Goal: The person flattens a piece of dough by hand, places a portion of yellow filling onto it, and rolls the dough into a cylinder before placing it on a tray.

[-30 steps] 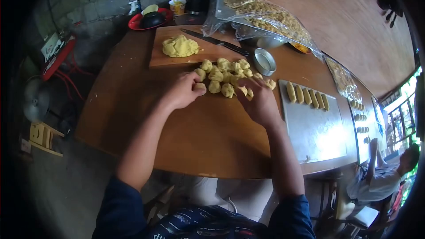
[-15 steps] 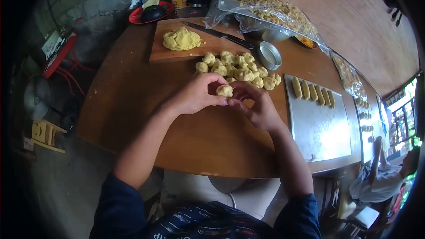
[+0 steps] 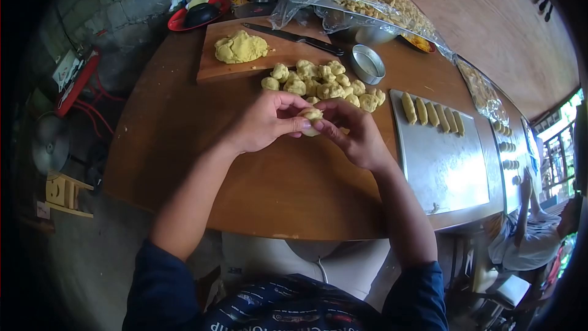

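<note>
Between my two hands is a small piece of pale yellow dough [image 3: 312, 124], pinched from both sides above the table. My left hand [image 3: 264, 121] has its thumb and fingers closed on the left of the piece. The thumb and fingertips of my right hand [image 3: 354, 132] press on its right side. Just beyond my fingers lies a heap of dough lumps [image 3: 318, 81]. A larger mound of yellow dough [image 3: 241, 47] rests on a wooden board [image 3: 211, 68], with a knife [image 3: 294, 38] lying across the board.
A metal tray [image 3: 438, 165] at right carries several dough rolls [image 3: 432, 113] along its far edge. Near the heap stands a round metal tin [image 3: 368, 64]. Behind it, a plastic-covered tray [image 3: 373, 3] holds crumbly pieces. A red plate [image 3: 177, 22] sits at back left. Another person [image 3: 533, 233] sits at far right.
Both thumbs have moved onto the near face of the dough piece, and the fingers have closed in around it. The whole view has shifted slightly.
</note>
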Motion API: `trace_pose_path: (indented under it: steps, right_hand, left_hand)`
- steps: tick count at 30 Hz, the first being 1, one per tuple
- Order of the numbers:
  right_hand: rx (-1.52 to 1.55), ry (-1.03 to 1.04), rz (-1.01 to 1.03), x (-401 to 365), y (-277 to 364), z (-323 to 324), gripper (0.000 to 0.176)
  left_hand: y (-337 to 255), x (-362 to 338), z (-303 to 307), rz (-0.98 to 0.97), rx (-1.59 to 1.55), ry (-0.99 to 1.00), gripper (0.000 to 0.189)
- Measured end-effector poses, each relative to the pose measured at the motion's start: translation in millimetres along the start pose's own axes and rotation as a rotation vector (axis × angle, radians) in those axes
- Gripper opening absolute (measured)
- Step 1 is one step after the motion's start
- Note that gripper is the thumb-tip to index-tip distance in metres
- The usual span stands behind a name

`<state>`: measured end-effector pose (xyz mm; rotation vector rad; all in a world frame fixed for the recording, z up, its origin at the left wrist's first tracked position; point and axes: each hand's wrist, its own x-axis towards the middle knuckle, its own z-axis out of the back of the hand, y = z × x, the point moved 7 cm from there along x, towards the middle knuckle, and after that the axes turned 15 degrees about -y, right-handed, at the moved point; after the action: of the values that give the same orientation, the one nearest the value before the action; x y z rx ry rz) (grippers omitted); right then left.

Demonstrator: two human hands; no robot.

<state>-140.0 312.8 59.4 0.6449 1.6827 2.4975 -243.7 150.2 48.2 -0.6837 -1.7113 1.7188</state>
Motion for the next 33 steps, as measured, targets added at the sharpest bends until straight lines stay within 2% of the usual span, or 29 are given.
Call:
trace_pose_path:
  steps: [7,9,12,15,18,21,23,25,29,33]
  right_hand:
    - [0.050,-0.007,0.016,-1,1,4,0.030]
    - [0.069,-0.020,-0.007,-1,-2,6,0.027]
    - [0.106,-0.074,-0.018,1,-3,11,0.023]
    - [0.151,-0.097,-0.045,2,1,14,0.023]
    - [0.164,-0.059,-0.066,1,3,6,0.024]
    - [0.139,-0.097,-0.057,0,3,7,0.026]
    - [0.069,-0.002,-0.077,0,-2,3,0.024]
    - [0.088,0.007,-0.065,0,-6,4,0.022]
    - [0.137,0.036,-0.107,-2,-4,4,0.014]
    - [0.248,0.065,-0.171,-1,-4,5,0.017]
  left_hand:
    - [-4,-2,-6,-0.101,-0.004,-0.045,0.026]
    - [-4,0,-6,-0.144,-0.132,-0.084,0.026]
    - [-7,-2,-9,-0.054,-0.211,-0.103,0.030]
    - [0,-1,-8,0.020,-0.141,-0.056,0.028]
    - [2,1,-9,-0.043,0.013,-0.037,0.022]
    - [0,2,-6,-0.074,-0.008,-0.088,0.019]
    - [1,-1,-10,-0.063,-0.013,-0.103,0.019]
    - [2,-2,-9,-0.054,-0.020,-0.124,0.019]
    - [2,-2,-7,-0.046,-0.005,-0.057,0.023]
    - [7,-2,-9,-0.013,-0.052,-0.020,0.021]
